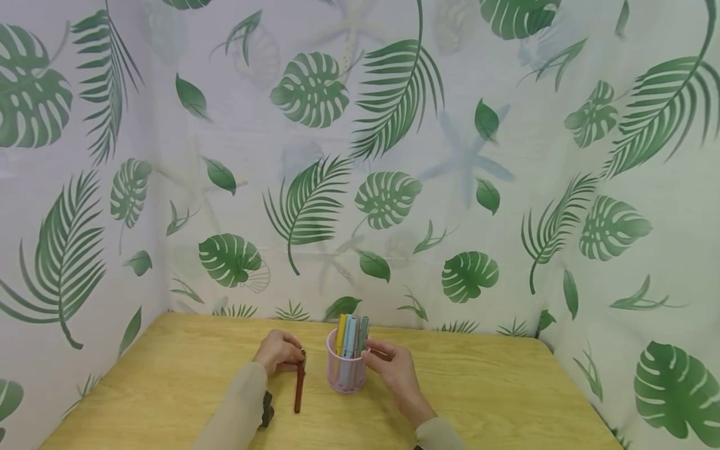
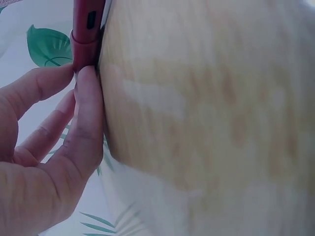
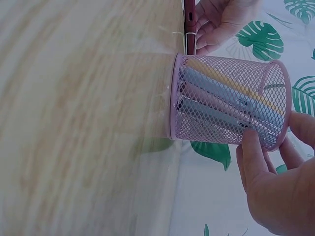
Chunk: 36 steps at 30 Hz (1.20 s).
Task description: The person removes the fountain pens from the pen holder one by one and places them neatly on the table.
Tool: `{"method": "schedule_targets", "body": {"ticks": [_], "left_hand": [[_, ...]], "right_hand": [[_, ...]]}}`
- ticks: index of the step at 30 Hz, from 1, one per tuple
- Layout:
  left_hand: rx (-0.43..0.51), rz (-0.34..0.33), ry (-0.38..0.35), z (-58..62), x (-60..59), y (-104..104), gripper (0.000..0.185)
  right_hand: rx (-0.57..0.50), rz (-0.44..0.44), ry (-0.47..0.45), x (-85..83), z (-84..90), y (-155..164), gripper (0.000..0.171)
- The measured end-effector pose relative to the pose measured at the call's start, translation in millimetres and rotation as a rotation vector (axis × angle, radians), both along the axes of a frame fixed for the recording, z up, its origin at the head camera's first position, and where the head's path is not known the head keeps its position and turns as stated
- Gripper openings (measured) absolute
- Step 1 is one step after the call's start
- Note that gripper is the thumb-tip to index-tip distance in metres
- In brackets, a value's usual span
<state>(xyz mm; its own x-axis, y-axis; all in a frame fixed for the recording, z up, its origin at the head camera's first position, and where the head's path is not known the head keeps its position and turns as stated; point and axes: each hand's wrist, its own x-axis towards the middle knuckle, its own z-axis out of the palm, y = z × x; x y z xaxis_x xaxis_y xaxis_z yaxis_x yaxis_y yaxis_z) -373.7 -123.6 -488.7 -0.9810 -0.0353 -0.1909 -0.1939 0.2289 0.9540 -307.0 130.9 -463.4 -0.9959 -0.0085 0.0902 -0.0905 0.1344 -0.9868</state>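
Head view: left hand (image 1: 278,352) pinching far end of red pen (image 1: 299,389), flat on wooden table (image 1: 495,387) just left of pink mesh cup (image 1: 344,375). Right hand (image 1: 394,369) w/ fingers (image 3: 253,162) curled on cup rim, pens (image 1: 351,335) upright inside.

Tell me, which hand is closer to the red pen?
Left. The left hand pinches the far end of the red pen lying on the table. The right hand is off to the side, its fingers touching the pink cup.
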Motion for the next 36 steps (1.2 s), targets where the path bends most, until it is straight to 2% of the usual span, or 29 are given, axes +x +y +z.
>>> {"method": "schedule_targets", "body": {"ticks": [13,25,36], "left_hand": [[0.018,0.01,-0.018,2.3,4.0,-2.5,0.025],[0.014,0.039,0.001,9.3,4.2,-5.4,0.025],[0.07,0.047,0.081,16.4,6.6,-1.0,0.027]], "right_hand": [[-0.018,-0.014,-0.003,-2.1,-1.6,-1.3,0.035],[-0.029,0.004,-0.006,-3.0,-4.1,0.4,0.036],[-0.013,-0.007,-0.009,-2.5,-0.8,1.6,0.035]]}}
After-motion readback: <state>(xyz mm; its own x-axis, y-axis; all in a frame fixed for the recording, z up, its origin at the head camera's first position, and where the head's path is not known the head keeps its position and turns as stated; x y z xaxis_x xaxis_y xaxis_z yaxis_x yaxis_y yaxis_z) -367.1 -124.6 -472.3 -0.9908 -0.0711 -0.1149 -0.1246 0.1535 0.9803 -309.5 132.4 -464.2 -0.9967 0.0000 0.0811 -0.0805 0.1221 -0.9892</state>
